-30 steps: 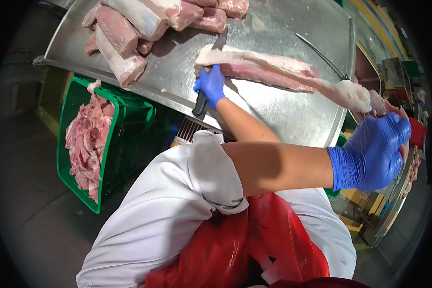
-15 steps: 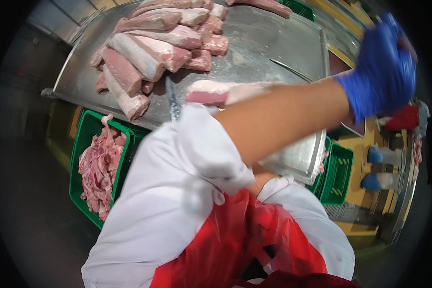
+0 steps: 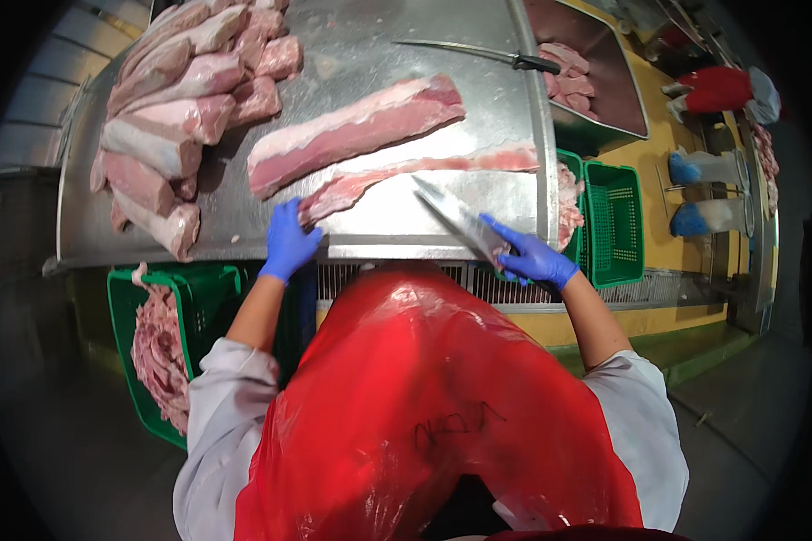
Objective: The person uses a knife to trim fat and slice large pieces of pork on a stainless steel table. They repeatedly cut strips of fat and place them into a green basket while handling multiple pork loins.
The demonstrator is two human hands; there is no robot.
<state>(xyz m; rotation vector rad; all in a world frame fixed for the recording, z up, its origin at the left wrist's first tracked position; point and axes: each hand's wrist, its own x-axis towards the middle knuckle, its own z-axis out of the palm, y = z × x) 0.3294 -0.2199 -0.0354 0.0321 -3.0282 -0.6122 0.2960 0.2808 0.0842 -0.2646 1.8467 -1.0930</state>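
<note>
Left hand (image 3: 290,242) grasped one end of a meat strip (image 3: 345,190); right hand (image 3: 534,257) was clenched round a knife (image 3: 456,215). A pork loin (image 3: 361,128) lay alongside on the steel table (image 3: 343,65).

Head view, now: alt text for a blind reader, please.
Gloved left hand holds one end of a meat strip on a metal table; right hand holds a knife. A thicker slab lies beyond the strip, a meat pile further left.

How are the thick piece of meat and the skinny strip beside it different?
The thick piece is chunky; the skinny strip is narrow. The left hand touches the skinny strip; neither hand touches the thick piece. The skinny strip is nearer; the thick piece is farther away. Both are long and pinkish.
</note>
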